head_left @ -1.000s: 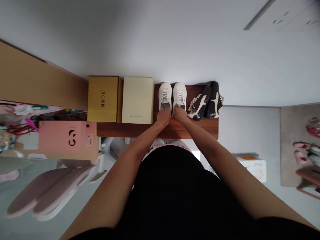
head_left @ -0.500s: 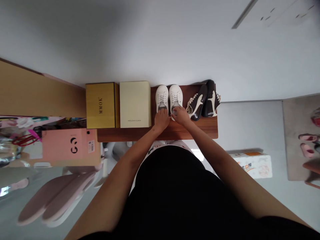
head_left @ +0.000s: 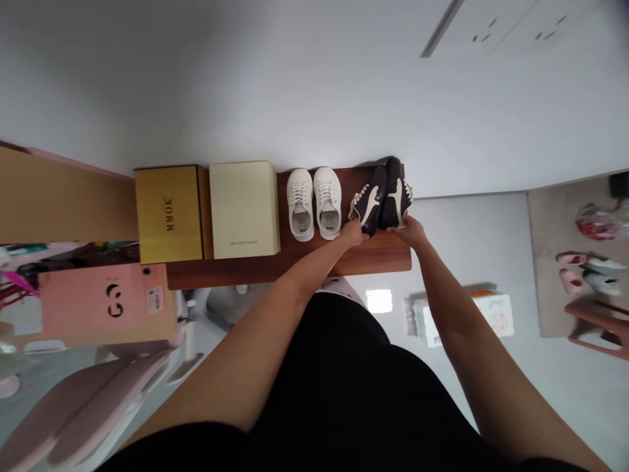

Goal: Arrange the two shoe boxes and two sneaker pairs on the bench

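A dark wooden shelf runs along the white wall. On it stand a pair of white lace-up shoes and, to their right, a pair of black shoes with cream stripes, tilted against each other. My left hand touches the heel of the left black shoe, fingers curled on it. My right hand is at the heel of the right black shoe, fingers closed round it. The white shoes stand free.
A yellow box marked MMOK and a cream box fill the shelf's left part. A pink box sits lower left. On the floor lie a white carton, a grey mat with pink slippers.
Both hands have left the heels of the white shoes and moved right onto the black pair. The view has shifted, so the shelf sits further left.
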Tool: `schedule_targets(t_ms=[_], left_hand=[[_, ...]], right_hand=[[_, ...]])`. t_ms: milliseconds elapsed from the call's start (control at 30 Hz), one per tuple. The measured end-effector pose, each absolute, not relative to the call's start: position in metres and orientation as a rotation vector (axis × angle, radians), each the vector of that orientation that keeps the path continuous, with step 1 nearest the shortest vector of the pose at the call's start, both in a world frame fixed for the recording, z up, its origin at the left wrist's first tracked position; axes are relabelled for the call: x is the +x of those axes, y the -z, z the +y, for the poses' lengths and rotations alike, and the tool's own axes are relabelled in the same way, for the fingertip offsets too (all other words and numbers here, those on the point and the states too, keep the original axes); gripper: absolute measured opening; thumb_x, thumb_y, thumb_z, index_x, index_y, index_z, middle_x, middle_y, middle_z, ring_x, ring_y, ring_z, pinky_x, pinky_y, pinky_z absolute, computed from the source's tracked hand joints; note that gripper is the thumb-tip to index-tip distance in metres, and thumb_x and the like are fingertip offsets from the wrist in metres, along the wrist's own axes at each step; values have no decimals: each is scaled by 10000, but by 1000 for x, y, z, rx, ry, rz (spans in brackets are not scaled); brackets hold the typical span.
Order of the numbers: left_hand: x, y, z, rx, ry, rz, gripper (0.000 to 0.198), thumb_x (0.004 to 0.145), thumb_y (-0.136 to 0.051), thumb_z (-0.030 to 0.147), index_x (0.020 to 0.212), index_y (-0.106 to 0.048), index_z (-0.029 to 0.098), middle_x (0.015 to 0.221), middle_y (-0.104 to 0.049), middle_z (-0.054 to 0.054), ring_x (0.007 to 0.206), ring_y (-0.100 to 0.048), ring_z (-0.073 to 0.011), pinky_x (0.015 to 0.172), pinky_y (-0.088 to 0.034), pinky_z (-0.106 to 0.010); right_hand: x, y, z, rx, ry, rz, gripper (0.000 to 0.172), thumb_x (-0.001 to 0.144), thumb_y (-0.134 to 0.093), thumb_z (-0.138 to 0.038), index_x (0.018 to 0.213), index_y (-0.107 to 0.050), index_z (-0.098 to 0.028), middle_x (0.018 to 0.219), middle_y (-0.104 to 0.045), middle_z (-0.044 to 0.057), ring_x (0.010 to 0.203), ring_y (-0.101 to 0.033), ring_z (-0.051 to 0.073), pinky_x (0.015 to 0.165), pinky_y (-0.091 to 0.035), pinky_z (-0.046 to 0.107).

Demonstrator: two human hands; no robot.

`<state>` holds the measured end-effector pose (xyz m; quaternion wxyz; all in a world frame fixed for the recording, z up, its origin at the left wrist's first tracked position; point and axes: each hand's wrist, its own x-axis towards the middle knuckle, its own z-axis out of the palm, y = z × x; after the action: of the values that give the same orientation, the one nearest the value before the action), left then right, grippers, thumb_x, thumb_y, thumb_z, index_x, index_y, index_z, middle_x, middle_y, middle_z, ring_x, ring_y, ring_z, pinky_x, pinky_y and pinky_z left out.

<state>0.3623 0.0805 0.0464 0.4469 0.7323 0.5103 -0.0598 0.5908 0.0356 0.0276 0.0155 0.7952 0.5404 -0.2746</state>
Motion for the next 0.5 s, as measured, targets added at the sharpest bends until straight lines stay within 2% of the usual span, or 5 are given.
schedule_targets(t_ms=[100,233,500], left_hand=[[365,-47,85,1826,234,1238,551,889,-737,339,1366,-554,133,1341,-675,-182,1244,-661,-286,990,-519,-324],[367,-60,80,1998,235,1169,401,942,-670,358,1280,-589,157,1271,-708,-156,1227,-669,-289,999,-520,-349],[385,-87,73,2138,366,1144,349,990,-586,278,1317,-575,156,1136,-742,-169,1143,-714,-295,966,-546,-384]], right_hand=[[586,-33,40,2472,960,1696,331,840,-687,-433,1037,-690,-167,928,-734,64,850,-662,219,754,-489,294],[579,-48,36,2308,765,1863,239,856,-667,-409,988,-675,-209,926,-734,68,871,-662,244,717,-457,290],[577,-69,31,1979,543,1942,206,880,-622,-366,1017,-684,-225,1028,-745,113,939,-668,276,709,-427,303]])
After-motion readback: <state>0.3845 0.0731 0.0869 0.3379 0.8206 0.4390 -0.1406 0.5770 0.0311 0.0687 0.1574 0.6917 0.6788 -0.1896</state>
